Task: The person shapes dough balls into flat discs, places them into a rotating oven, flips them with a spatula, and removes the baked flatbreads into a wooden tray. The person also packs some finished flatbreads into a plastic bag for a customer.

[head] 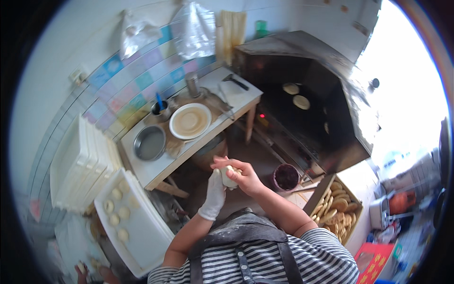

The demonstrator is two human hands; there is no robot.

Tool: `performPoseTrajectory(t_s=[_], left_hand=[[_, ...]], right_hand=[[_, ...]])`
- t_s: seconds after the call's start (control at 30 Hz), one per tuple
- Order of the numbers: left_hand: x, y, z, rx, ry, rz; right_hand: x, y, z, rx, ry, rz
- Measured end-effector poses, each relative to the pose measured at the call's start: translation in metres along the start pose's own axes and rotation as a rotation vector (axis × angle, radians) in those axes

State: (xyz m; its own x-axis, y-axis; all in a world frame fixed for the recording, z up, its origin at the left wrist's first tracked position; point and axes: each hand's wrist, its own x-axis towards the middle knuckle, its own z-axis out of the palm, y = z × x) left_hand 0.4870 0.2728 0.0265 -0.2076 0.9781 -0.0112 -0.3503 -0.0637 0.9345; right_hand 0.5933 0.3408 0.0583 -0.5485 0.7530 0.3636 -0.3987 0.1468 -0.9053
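A pale lump of dough [230, 181] is pressed between my two hands, in front of my apron. My left hand [215, 197] wears a white glove and supports the dough from the left. Bare, my right hand [246, 175] curls over the dough from the other side, its fingers partly blurred. Part of the dough is hidden by the fingers. To the left, a white plastic tray [145, 241] holds several round dough pieces [123, 212].
A small table [149, 181] bears a steel bowl [149, 142] and a white plate [190, 121]. At right, a dark griddle [283, 106] carries flat dough rounds [301, 102]. A box of baked flatbreads [339, 205] stands near my right elbow. Another person's hand [81, 270] shows lower left.
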Motion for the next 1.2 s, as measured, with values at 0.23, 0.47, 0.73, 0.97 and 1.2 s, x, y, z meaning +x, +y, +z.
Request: performPoseTrajectory(t_s=[0.23, 0.47, 0.73, 0.97, 1.2], left_hand=[[0.018, -0.006, 0.021, 0.028, 0.123, 0.311], [0.038, -0.009, 0.01, -0.088, 0.342, 0.188], [0.066, 0.012, -0.024, -0.001, 0.21, 0.192], [0.077, 0.031, -0.056, -0.068, 0.2, 0.166], [0.091, 0.032, -0.059, -0.185, 0.239, 0.226]], right_hand=[[0.037, -0.008, 0.01, -0.108, 0.302, -0.179], [0.058, 0.011, -0.01, -0.243, -0.15, -0.013], [0.098, 0.022, -0.003, -0.279, -0.384, 0.0], [0.115, 0.033, 0.013, -0.174, -0.248, -0.095], [0.132, 0.034, 0.026, -0.355, -0.183, -0.009]])
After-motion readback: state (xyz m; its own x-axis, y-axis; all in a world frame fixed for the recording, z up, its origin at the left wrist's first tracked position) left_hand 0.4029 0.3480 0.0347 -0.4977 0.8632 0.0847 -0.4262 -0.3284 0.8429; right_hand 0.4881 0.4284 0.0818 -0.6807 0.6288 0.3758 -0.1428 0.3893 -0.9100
